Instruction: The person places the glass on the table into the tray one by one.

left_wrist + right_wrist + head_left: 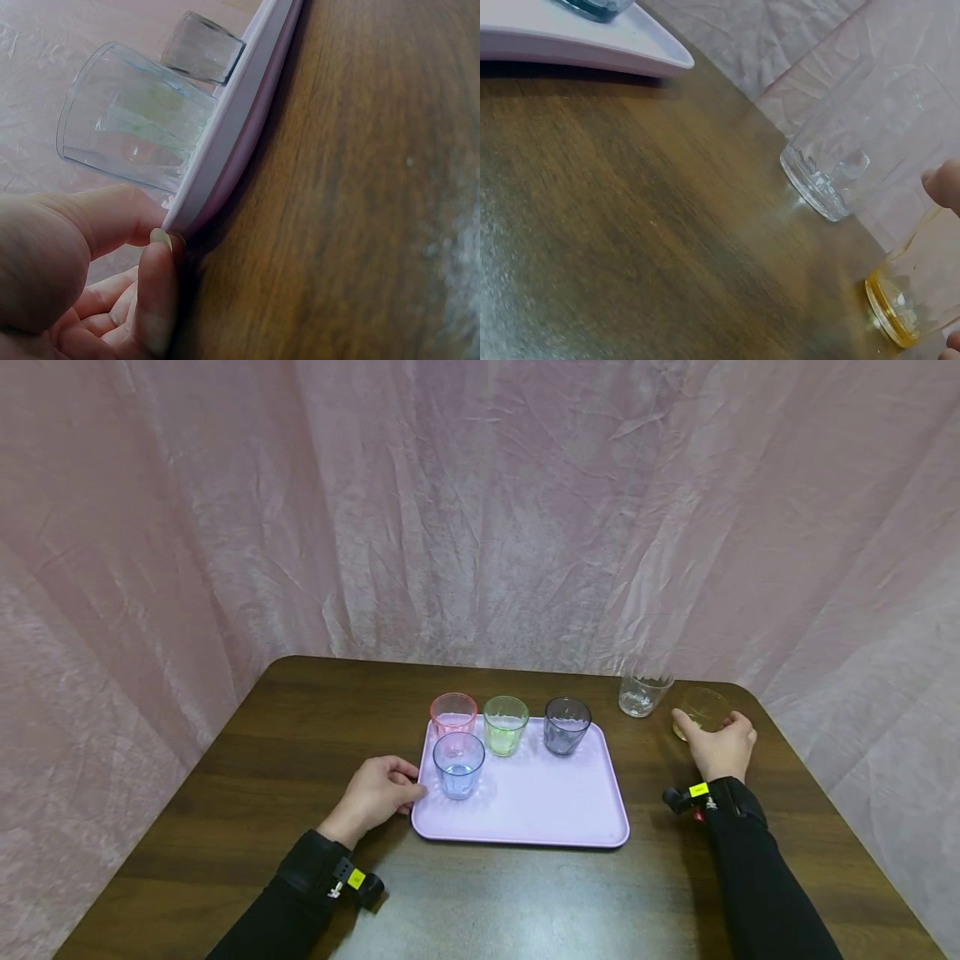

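My left hand (pixel 380 793) pinches the left rim of a lilac tray (pixel 525 814), thumb above and fingertips below the edge in the left wrist view. On that tray stand a blue glass (pixel 459 768), a red glass (pixel 453 714), a green glass (pixel 506 727) and a dark grey glass (pixel 567 727), all upright. At the far right of the table, my right hand (pixel 722 750) holds a yellow glass (pixel 900 300) between thumb and fingers. Its base is on or close over the wood. A clear glass (pixel 641 693) stands just left of it.
The brown wooden table (pixel 285 735) has rounded far corners, and its back edge meets a pink velvet curtain (pixel 450 527). Black sleeves with small wrist cameras cover both forearms.
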